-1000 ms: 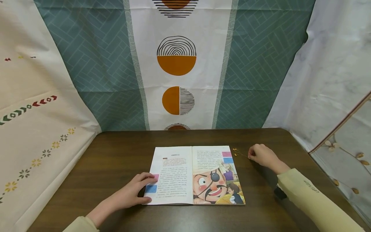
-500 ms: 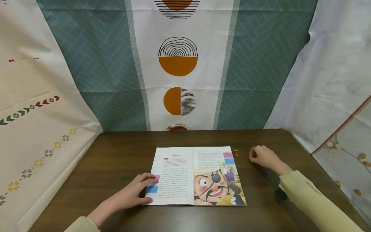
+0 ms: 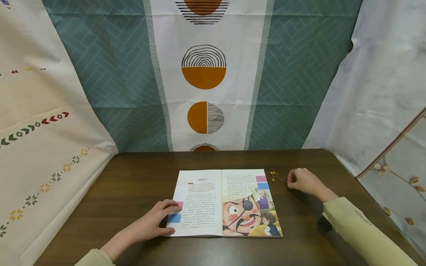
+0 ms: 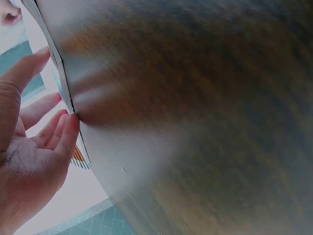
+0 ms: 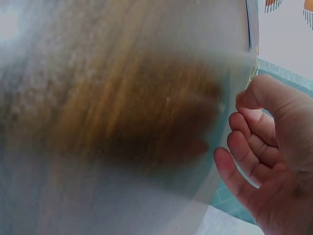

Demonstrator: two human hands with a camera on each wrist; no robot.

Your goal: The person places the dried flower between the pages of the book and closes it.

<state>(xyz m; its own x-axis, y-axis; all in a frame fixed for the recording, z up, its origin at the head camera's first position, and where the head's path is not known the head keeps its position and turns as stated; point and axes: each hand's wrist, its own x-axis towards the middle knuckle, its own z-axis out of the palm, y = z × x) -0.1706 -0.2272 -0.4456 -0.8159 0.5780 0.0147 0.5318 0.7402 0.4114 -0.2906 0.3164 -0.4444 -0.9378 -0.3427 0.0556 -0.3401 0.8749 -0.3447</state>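
Note:
An open picture book point(image 3: 201, 207) lies flat on the table, text on its left page and a cartoon pirate on its right. My left hand point(image 3: 151, 220) rests at the book's left edge, thumb at the lower corner and fingertips on the page margin. In the left wrist view the left hand point(image 4: 41, 142) has its fingers extended against the book's edge point(image 4: 59, 66). Right of the book, my right hand point(image 3: 304, 181) pinches the thin stem of a small yellow flower sprig point(image 3: 274, 176) between thumb and forefinger. The right wrist view shows the right hand point(image 5: 274, 142) with its other fingers loosely curled.
The dark wooden table point(image 3: 139, 184) is backed by a patterned curtain point(image 3: 119, 81). Pale printed cloths hang at the left point(image 3: 36, 147) and right point(image 3: 376, 92). A black strap-like thing point(image 3: 323, 224) sits under the right wrist.
The head view has shifted slightly. The right hand and sprig have edged a little to the right, the flower heads turned slightly. The left hand and book stay in place.

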